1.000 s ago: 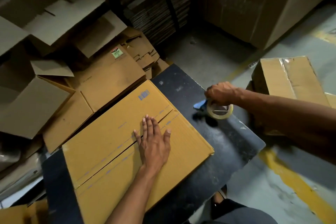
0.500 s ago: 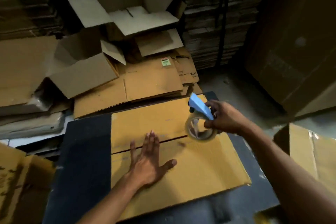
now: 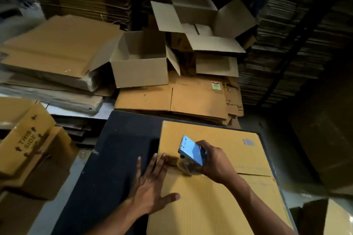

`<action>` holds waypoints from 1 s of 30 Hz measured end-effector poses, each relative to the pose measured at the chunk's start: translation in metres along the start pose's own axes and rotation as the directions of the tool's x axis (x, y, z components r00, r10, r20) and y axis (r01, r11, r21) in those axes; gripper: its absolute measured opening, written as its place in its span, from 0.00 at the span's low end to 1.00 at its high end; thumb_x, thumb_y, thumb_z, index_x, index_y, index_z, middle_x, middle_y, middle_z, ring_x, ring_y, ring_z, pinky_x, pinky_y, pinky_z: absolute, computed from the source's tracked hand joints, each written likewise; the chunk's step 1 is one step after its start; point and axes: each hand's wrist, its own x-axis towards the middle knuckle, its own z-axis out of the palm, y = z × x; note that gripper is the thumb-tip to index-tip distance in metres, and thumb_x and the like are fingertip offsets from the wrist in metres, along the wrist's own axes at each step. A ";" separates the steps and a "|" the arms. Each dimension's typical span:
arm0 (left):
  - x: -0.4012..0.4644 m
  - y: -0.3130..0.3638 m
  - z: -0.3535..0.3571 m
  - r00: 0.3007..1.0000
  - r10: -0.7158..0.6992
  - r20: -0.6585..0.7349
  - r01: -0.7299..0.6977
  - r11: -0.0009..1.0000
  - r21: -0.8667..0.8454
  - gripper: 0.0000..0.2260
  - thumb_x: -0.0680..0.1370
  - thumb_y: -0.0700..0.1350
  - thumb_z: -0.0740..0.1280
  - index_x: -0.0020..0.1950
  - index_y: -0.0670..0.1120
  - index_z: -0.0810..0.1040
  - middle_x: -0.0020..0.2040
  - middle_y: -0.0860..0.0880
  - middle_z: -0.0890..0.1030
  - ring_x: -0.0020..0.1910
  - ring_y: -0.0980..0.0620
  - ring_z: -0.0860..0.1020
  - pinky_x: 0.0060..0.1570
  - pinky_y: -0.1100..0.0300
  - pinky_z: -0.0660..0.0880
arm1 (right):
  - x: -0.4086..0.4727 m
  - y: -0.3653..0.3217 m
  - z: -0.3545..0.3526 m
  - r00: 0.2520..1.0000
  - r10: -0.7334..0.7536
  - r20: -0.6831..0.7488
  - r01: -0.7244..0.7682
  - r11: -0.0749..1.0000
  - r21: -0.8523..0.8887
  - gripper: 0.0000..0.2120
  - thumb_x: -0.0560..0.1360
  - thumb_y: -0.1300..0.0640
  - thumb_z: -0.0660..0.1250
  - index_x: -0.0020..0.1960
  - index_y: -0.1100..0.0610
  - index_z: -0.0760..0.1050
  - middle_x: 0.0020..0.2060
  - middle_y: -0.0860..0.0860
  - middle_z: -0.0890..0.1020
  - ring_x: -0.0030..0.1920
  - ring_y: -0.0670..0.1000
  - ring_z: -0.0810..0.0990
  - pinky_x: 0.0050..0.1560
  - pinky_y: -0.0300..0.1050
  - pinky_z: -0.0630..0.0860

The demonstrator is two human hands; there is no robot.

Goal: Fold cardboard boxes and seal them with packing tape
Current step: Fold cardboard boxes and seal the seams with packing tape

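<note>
Now | right hand [image 3: 214, 160] grips blue-bladed tape dispenser [image 3: 191, 153] | corrugated box [image 3: 219, 202]

You stand in a dim storeroom; tall stacks of flattened cardboard [image 3: 286, 44] rise behind; two open empty boxes [image 3: 141, 66] sit on a low pile of flat sheets [image 3: 172, 99]; a dark work table [image 3: 118, 150] lies before you; a box printed "THIS SIDE" [image 3: 28, 139] sits at left.

My right hand [image 3: 214, 160] covers most of the tape roll [image 3: 188, 168]. The box [image 3: 214, 196] runs off the frame at 6 o'clock. Its print [image 3: 248, 142] at 1 o'clock is too blurred to read.
</note>
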 end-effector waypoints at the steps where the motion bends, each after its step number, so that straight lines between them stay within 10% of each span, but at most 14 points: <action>1: 0.000 -0.001 0.001 1.000 0.003 -0.014 -0.003 1.000 -0.002 0.51 0.74 0.81 0.53 0.83 0.44 0.59 0.84 0.46 0.56 0.82 0.40 0.55 0.73 0.28 0.46 | -0.001 0.000 0.001 1.000 -0.005 -0.002 0.005 1.000 -0.015 0.36 0.67 0.41 0.80 0.69 0.40 0.67 0.60 0.43 0.79 0.57 0.46 0.79 0.49 0.46 0.84; 7: 0.004 -0.003 -0.005 0.994 0.039 -0.099 -0.038 0.999 0.012 0.47 0.76 0.79 0.51 0.80 0.45 0.67 0.82 0.44 0.63 0.81 0.39 0.58 0.72 0.30 0.47 | -0.003 0.000 -0.006 0.999 -0.043 0.028 0.044 0.998 -0.037 0.35 0.69 0.44 0.81 0.70 0.42 0.68 0.61 0.42 0.78 0.59 0.45 0.79 0.52 0.44 0.84; 9: 0.009 0.003 -0.020 0.990 -0.044 -0.134 0.010 0.970 -0.244 0.44 0.77 0.78 0.46 0.80 0.49 0.67 0.82 0.51 0.59 0.83 0.45 0.53 0.78 0.37 0.43 | -0.003 0.003 -0.006 0.999 -0.044 0.023 0.044 0.999 -0.022 0.35 0.68 0.43 0.81 0.70 0.43 0.69 0.61 0.42 0.79 0.59 0.44 0.80 0.52 0.44 0.84; 12: 0.014 0.019 -0.062 0.925 -0.377 0.043 0.214 0.424 -0.880 0.38 0.72 0.80 0.51 0.61 0.55 0.82 0.64 0.54 0.82 0.65 0.55 0.78 0.59 0.59 0.75 | -0.004 0.006 -0.006 0.999 -0.046 0.025 0.046 0.999 -0.011 0.34 0.68 0.43 0.81 0.69 0.43 0.69 0.60 0.43 0.80 0.59 0.44 0.80 0.52 0.43 0.84; 14: 0.019 0.031 -0.085 0.842 -0.465 0.274 0.296 -0.025 -0.955 0.34 0.76 0.77 0.55 0.55 0.51 0.85 0.48 0.52 0.86 0.50 0.53 0.82 0.42 0.61 0.75 | -0.005 0.006 -0.005 0.998 -0.051 0.023 0.052 0.998 -0.021 0.34 0.68 0.42 0.81 0.69 0.43 0.69 0.60 0.42 0.80 0.59 0.44 0.80 0.51 0.42 0.84; 16: 0.023 0.041 -0.097 0.801 -0.387 0.457 0.376 -0.269 -0.887 0.33 0.78 0.73 0.56 0.56 0.48 0.85 0.47 0.49 0.88 0.49 0.48 0.83 0.42 0.55 0.76 | -0.005 0.004 -0.005 0.998 -0.056 0.026 0.057 0.998 -0.038 0.34 0.68 0.43 0.81 0.68 0.42 0.68 0.59 0.42 0.79 0.58 0.44 0.80 0.49 0.40 0.83; 26: 0.014 0.043 -0.116 0.855 -0.365 0.369 0.334 -0.156 -0.930 0.26 0.78 0.70 0.62 0.58 0.51 0.85 0.54 0.49 0.86 0.54 0.51 0.82 0.46 0.55 0.77 | -0.001 -0.004 -0.002 0.994 -0.105 0.033 0.109 0.977 -0.183 0.32 0.72 0.44 0.78 0.71 0.44 0.67 0.60 0.45 0.81 0.56 0.46 0.80 0.48 0.44 0.83; 30: 0.016 0.037 -0.112 0.804 -0.316 0.504 0.368 -0.400 -0.839 0.21 0.78 0.62 0.69 0.56 0.45 0.86 0.50 0.45 0.87 0.43 0.49 0.81 0.42 0.53 0.76 | 0.001 -0.008 -0.005 0.989 -0.139 0.051 0.147 0.968 -0.205 0.31 0.72 0.43 0.77 0.71 0.44 0.68 0.59 0.44 0.80 0.54 0.46 0.79 0.44 0.39 0.80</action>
